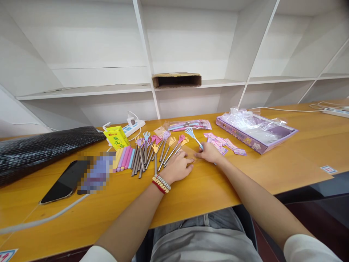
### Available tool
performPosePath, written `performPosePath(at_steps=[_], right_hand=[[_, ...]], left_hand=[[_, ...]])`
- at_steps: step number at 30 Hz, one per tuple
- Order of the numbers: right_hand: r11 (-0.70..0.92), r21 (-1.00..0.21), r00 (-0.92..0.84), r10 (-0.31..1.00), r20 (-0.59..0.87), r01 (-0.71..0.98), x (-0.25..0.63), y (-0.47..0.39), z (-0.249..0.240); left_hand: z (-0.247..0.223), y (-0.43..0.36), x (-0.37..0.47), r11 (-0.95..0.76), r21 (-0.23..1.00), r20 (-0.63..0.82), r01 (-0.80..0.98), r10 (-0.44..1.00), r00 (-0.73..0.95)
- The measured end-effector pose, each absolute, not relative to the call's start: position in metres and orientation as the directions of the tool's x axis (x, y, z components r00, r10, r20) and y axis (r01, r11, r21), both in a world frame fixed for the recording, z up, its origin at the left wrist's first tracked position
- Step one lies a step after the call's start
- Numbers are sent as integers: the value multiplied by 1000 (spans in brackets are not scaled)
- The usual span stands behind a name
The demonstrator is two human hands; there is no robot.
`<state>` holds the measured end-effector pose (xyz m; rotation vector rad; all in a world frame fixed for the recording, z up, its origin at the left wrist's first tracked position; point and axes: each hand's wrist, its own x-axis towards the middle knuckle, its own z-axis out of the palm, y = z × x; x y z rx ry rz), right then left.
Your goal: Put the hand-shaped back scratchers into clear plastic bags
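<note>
My right hand (209,153) is closed around the blue handle of a back scratcher (196,141), whose light-blue claw points up and away from me. My left hand (178,168) lies low over the table, thumb and fingers apart. Around its fingertips there seems to be a clear plastic bag (190,152), hard to make out. Just left of it, several metal back-scratcher shafts with coloured claws (155,148) lie spread out in yellow, pink, purple and blue. Beside them is a row of coloured handle tubes (125,158).
Small pink and purple cards (219,141) lie right of my right hand. Behind are bagged back scratchers (188,125) and a purple display box (256,145) holding clear bags. At left are a yellow carton (116,137), power strip (133,127), phone (64,182) and black wrapped bundle (49,151).
</note>
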<state>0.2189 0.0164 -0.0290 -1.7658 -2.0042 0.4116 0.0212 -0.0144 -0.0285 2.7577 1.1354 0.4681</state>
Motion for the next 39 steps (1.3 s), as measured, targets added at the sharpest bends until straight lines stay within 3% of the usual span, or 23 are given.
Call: performPosePath(at_steps=[5,14,18,21,26,31,35,39], right_hand=[[212,-445,-199,977,76,870,223,15,-25],[210,-531,-250,968,-3,821,218,11,-21],[245,-556,-221,969,111,794,218,12,-24],[299,-616,-174,951,255,729,218,11,-23],[380,-795,-203,925,321,473,216,9,-22],[341,-922,-285,916,282,185,210,5,-21],[316,-943,-277,920,278,101,209,4,-20],[371,-905,-235,917,322,208,211,6,-21]], left_hand=[[-26,-16,22,-721,247,205,648,692,692],[-29,-19,24,-714,276,171,643,695,698],[-26,-20,26,-733,270,261,624,680,686],[-20,-19,27,-681,282,389,676,725,568],[-17,-10,27,-441,525,421,728,878,229],[-22,-1,29,-198,908,189,368,980,61],[-20,0,30,-37,995,20,87,981,192],[-19,-3,31,20,999,-31,33,923,383]])
